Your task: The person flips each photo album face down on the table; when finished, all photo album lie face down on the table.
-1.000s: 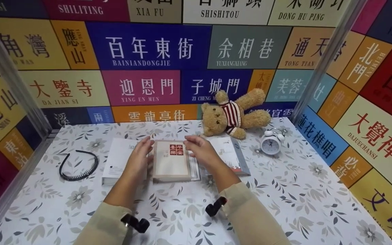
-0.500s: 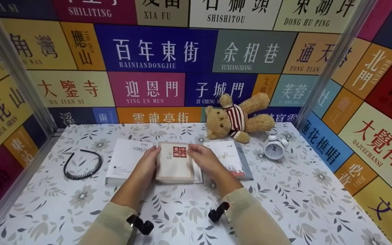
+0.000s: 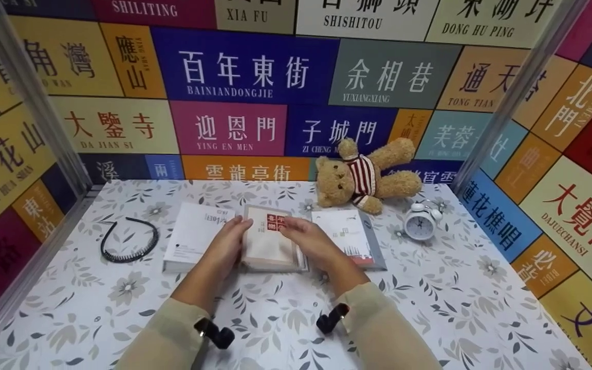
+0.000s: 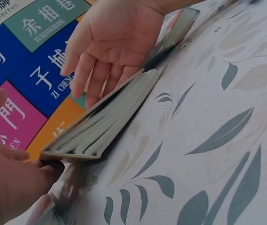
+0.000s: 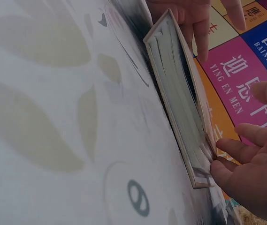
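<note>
A tan book (image 3: 269,246) with a red square of characters on its cover sits between two white-covered books. My left hand (image 3: 225,241) grips its left side; in the left wrist view, the fingers (image 4: 18,180) are at the book's corner, partly in shadow. On the opposite side my right hand (image 3: 310,240) holds the edge, fingertips reaching over the cover and covering part of the red characters. The right wrist view shows its fingers (image 5: 236,150) at the corner of the cover, with the page edges (image 5: 178,89) fanned slightly apart.
A white book (image 3: 193,241) lies left of the hands, another white book with a grey spine (image 3: 345,234) to the right. Farther out are a black headband (image 3: 129,257), a white alarm clock (image 3: 419,223) and a teddy bear (image 3: 363,177) against the sign-covered back wall.
Both hands have closed in from beside the tan book onto its left and right edges. The head view has shifted slightly; the other objects stay in place.
</note>
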Available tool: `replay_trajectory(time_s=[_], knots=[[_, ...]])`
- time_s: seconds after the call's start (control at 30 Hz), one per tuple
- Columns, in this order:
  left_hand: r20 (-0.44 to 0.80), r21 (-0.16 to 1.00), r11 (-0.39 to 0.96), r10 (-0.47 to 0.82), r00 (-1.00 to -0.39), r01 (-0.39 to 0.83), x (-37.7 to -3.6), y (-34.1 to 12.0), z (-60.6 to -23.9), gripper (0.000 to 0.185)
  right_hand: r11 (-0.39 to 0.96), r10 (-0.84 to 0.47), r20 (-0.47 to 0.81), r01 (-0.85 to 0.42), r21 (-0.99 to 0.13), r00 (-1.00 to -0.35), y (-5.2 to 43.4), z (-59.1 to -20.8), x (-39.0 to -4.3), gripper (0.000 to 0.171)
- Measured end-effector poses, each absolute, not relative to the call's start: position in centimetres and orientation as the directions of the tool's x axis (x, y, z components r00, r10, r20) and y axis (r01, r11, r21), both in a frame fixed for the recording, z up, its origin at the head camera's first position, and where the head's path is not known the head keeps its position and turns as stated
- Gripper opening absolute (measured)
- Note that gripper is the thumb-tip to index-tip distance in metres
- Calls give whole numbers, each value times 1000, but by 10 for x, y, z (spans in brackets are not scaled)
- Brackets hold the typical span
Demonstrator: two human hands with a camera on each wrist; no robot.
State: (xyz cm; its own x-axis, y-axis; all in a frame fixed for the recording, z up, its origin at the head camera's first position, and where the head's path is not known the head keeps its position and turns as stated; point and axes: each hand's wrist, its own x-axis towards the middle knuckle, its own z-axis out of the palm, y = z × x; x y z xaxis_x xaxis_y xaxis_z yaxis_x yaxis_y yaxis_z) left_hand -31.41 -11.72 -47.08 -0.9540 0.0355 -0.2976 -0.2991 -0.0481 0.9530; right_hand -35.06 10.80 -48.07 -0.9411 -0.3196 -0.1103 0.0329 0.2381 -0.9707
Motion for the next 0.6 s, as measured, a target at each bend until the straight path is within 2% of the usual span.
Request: replay_trajectory(time_s=[0.27,0.43,0.6], knots=[[-180,941,-278,72,-981,-193,-303,-119,-463,65,179,-417,-77,1,-984,-906,96,-474,-342,65],[-107,970,-213,73,-992,-120,-297,-116,-457,56,153,-436,-61,-7,-988,-898,91,-463,-334,62],[31,991,-133,97,-995,18,-298,-105,-451,58,40,-399,-11,-6,-999,-917,93,-448,-328,60]])
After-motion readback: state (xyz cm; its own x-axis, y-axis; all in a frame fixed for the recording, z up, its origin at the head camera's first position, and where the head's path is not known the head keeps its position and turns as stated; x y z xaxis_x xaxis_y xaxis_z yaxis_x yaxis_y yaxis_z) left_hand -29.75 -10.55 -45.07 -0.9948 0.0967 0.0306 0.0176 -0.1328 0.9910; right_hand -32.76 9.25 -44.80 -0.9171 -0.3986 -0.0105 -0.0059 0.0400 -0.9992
